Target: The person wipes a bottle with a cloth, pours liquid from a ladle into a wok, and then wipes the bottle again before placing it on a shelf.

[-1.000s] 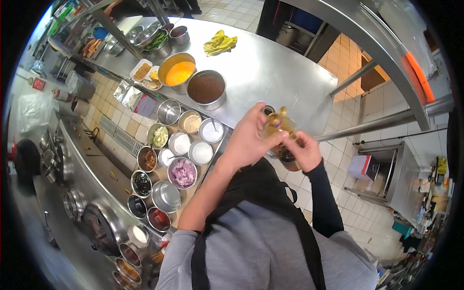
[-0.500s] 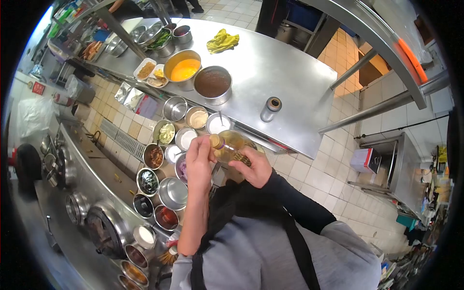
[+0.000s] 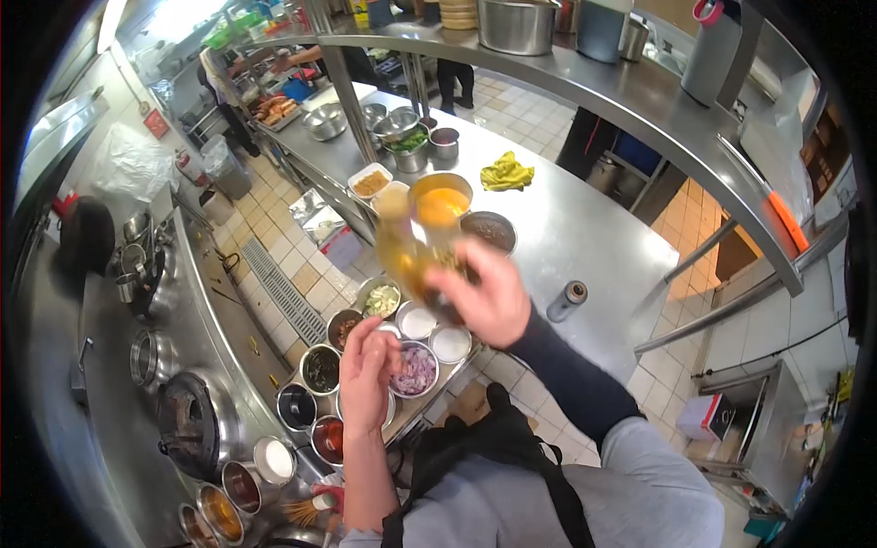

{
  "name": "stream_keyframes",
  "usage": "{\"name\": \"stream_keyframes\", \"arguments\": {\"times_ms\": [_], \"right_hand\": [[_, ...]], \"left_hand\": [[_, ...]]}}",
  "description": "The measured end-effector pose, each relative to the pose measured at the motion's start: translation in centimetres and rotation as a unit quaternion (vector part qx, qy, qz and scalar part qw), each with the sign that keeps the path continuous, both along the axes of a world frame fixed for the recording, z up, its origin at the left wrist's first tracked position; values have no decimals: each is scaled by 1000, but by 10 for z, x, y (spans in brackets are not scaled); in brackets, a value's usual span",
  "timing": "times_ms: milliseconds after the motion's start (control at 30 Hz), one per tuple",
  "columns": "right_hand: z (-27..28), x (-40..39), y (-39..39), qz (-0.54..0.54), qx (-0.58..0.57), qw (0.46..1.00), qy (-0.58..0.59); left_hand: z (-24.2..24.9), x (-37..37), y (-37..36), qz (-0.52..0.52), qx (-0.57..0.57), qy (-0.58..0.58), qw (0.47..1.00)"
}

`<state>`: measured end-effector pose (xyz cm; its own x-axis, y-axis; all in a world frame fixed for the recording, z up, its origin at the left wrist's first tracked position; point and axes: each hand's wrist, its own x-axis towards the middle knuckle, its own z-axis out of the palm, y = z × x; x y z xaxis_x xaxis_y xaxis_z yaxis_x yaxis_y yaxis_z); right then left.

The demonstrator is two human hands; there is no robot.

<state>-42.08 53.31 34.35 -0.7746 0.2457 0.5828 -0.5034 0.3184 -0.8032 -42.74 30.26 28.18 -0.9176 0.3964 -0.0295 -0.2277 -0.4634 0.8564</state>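
Observation:
My right hand [image 3: 489,297] is raised in front of me, gripping a clear bottle of yellow oil [image 3: 409,248] by its lower half. The bottle is tilted and motion-blurred, its neck pointing up and left. My left hand [image 3: 365,373] hangs lower, apart from the bottle, with its fingers bunched together; I can see nothing in them. Below it sits a steel bowl of chopped red onion [image 3: 418,370] among several small steel bowls of seasonings [image 3: 417,320].
A steel counter [image 3: 585,242] carries an orange sauce pot [image 3: 441,201], a brown sauce pot [image 3: 491,230], a yellow cloth [image 3: 507,172] and a small can [image 3: 568,300]. A stove with burners [image 3: 190,425] runs on the left. A shelf [image 3: 585,78] hangs overhead. Another person [image 3: 224,78] works far back.
My right hand has lifted the bottle up and away from my body. My left hand has come off the bottle's neck and dropped toward the seasoning bowls. The view has tilted upward.

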Motion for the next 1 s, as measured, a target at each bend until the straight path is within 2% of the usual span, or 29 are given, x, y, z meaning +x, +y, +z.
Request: {"name": "stream_keyframes", "arguments": {"times_ms": [33, 67, 133, 233, 267, 300, 333, 400, 533, 633, 667, 767, 800, 900, 933, 1000], "right_hand": [[36, -17, 4, -14, 32, 999, 15], [73, -41, 2, -22, 32, 992, 122], [138, -86, 8, -42, 21, 988, 149], [212, -178, 42, -105, 103, 958, 248], [240, -177, 38, -115, 63, 969, 211], [256, -203, 46, -163, 65, 958, 228], [266, -237, 56, -152, 28, 970, 187], [270, -287, 75, -270, 94, 936, 205], [244, -405, 132, -197, 96, 943, 249], [247, -421, 138, -215, 92, 949, 210], [252, -436, 144, -168, 39, 975, 140], [259, -471, 163, -219, 105, 966, 83], [263, -457, 156, -243, 122, 961, 46], [256, -484, 153, -316, 165, 932, 70], [247, -496, 148, -363, 164, 906, 146], [228, -490, 135, -385, 160, 869, 267]], "left_hand": [[-4, 3, -7, 10, -15, 4, 1000], [-13, 5, -14, 15, -39, -7, 999], [-35, 14, -28, 19, -90, -50, 995], [-61, 31, -47, 22, -148, -99, 984], [-67, 39, -51, 34, -131, -122, 983], [-72, 46, -54, 46, -139, -138, 980], [-75, 54, -58, 57, -147, -154, 975], [-85, 66, -67, 80, -155, -182, 968], [-106, 76, -75, 113, -159, -216, 957], [-109, 71, -70, 123, -165, -221, 953], [-109, 69, -66, 125, -167, -223, 952], [-108, 62, -52, 144, -179, -231, 945], [-107, 61, -46, 145, -180, -226, 946], [-99, 58, -23, 141, -192, -218, 946], [-98, 56, -14, 134, -202, -214, 946], [-104, 50, 1, 104, -208, -200, 952]]}}
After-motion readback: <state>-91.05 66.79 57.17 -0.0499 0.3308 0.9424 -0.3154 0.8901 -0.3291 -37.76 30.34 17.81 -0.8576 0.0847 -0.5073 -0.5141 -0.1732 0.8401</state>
